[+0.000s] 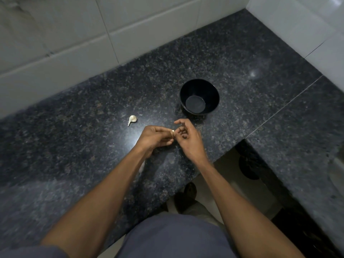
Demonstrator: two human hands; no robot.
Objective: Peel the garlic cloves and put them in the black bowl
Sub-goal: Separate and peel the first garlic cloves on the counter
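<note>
No readable text, label, brand, number or sign anywhere in view.

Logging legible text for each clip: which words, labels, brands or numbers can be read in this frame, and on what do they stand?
None can be read.
black bowl: plain, no label or mark visible.
countertop: speckled stone only.
wall tiles: blank.
garlic clove on the counter, and the one at the left hand and right hand: no text.
</note>
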